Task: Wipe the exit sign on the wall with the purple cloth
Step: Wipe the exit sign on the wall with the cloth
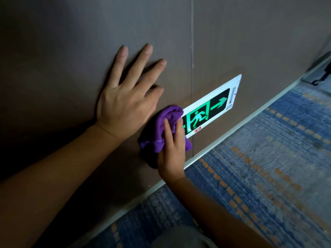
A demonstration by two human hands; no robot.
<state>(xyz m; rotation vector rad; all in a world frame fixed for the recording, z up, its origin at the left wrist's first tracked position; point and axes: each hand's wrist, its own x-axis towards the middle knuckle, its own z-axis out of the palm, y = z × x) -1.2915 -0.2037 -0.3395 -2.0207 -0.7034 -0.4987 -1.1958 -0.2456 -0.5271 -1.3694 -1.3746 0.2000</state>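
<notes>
A white-framed exit sign (pixel 217 106) with a glowing green running figure and an arrow sits low on the brown wall (pixel 71 42), just above the floor. My right hand (pixel 172 151) grips a bunched purple cloth (pixel 161 129) and presses it against the sign's left end, hiding that part. My left hand (pixel 125 93) lies flat on the wall up and to the left of the sign, fingers spread, holding nothing.
A pale skirting strip (pixel 232 136) runs along the wall's foot. Blue carpet (pixel 268 176) with orange dashed lines covers the floor to the right. A dark object (pixel 322 76) stands on the floor at the far right edge. A vertical panel seam crosses the wall above the sign.
</notes>
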